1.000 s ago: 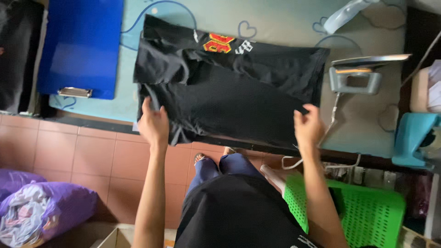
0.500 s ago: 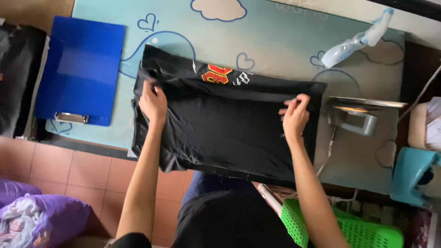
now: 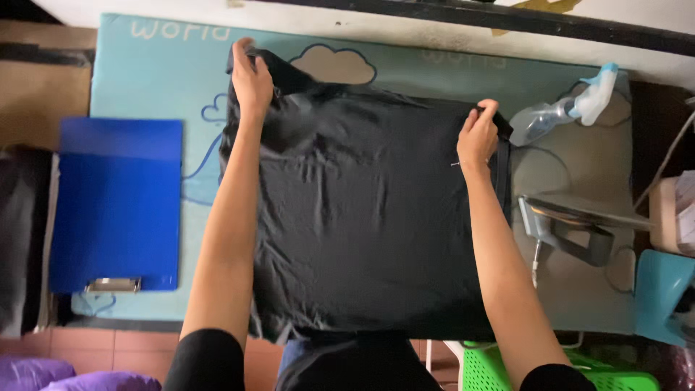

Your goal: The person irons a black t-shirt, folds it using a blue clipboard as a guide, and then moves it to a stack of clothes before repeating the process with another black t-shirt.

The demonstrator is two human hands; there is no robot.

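Observation:
A black garment [image 3: 362,224] lies spread over a light blue padded board [image 3: 145,80] with cloud drawings. My left hand [image 3: 252,80] grips the garment's far left corner. At the far right corner my right hand [image 3: 479,134] pinches the edge of the cloth. Both arms reach across the fabric, which covers the board's middle down to the near edge.
A blue clipboard [image 3: 116,203] lies on the board to the left. On the right are a spray bottle [image 3: 565,108], an iron [image 3: 572,228] and a teal object [image 3: 662,289]. A green plastic basket [image 3: 550,369] stands below right, with purple cloth [image 3: 43,373] below left.
Both hands carried the near edge of the garment away from me to the far side. The orange print that showed earlier is covered by black cloth. The camera moved closer.

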